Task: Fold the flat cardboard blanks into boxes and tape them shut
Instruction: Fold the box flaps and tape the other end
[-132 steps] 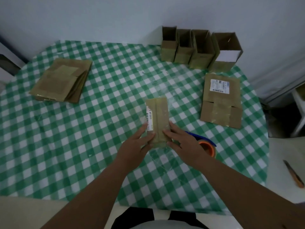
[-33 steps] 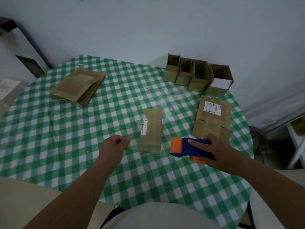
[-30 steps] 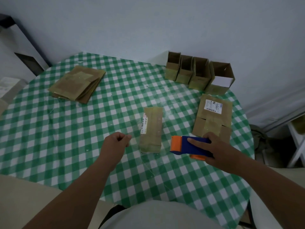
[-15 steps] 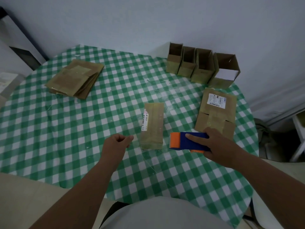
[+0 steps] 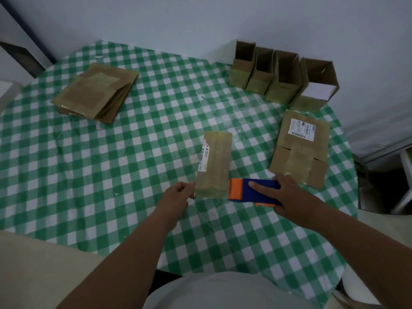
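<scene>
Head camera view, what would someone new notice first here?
Probably the orange-and-blue tape dispenser, held in the right hand beside the near end of a folded cardboard box at the middle of the green checked table. The left hand pinches at that box's near left corner. Four open boxes line the far wall.

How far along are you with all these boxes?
Four folded boxes stand at the back, tops still open. One box lies in the middle: the right hand holds the tape dispenser at its near end, the left hand pinching beside it. A flat blank and a stack of blanks remain unfolded.
</scene>
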